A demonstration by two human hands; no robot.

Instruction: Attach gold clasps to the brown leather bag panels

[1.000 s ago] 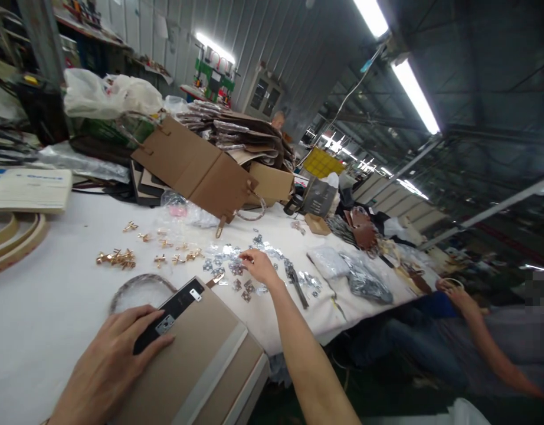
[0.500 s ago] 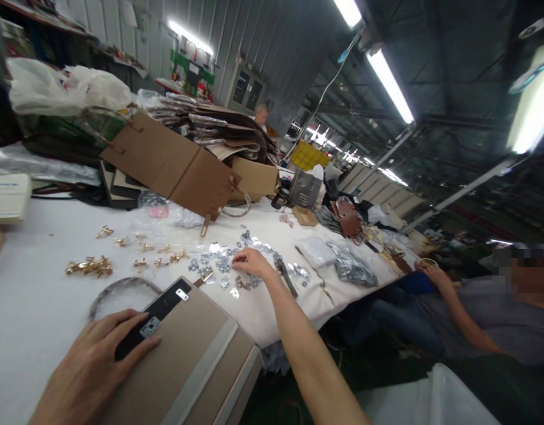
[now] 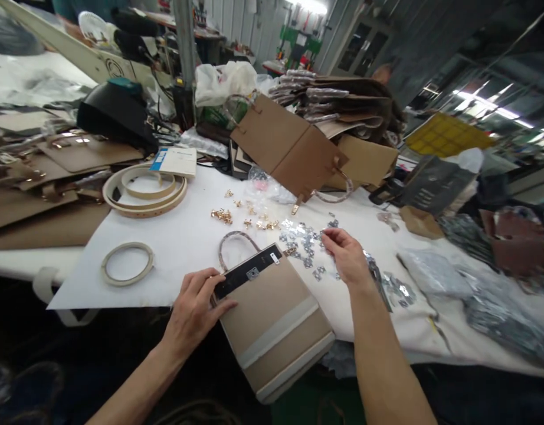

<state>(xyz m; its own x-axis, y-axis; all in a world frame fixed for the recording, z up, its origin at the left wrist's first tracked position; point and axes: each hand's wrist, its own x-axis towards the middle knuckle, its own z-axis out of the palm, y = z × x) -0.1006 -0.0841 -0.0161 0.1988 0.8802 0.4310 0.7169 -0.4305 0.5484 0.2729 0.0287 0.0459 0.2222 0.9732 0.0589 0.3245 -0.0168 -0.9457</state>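
My left hand (image 3: 196,304) grips the left edge of a beige handbag body (image 3: 272,313), fingers over its black top strip and thumb on the panel. A small square metal plate (image 3: 253,273) and a white tag (image 3: 274,258) lie on the black strip. One rounded handle (image 3: 236,236) loops out behind the bag. My right hand (image 3: 346,255) is closed in a pinch above scattered silver metal plates (image 3: 308,248); what its fingertips hold is too small to make out. Gold-coloured fittings (image 3: 222,216) lie in small heaps behind the bag.
A roll of tape (image 3: 128,263) and coiled strips (image 3: 143,189) lie at left, near stacked brown bags (image 3: 55,195). An opened brown bag piece (image 3: 289,141) leans at the back. Dark pliers-like tools (image 3: 378,277) and plastic-wrapped packets (image 3: 435,274) are at right.
The view has swung left, bringing the tape and stacked bags into sight. My left hand still grips the handbag body. My right hand remains closed over the metal plates.
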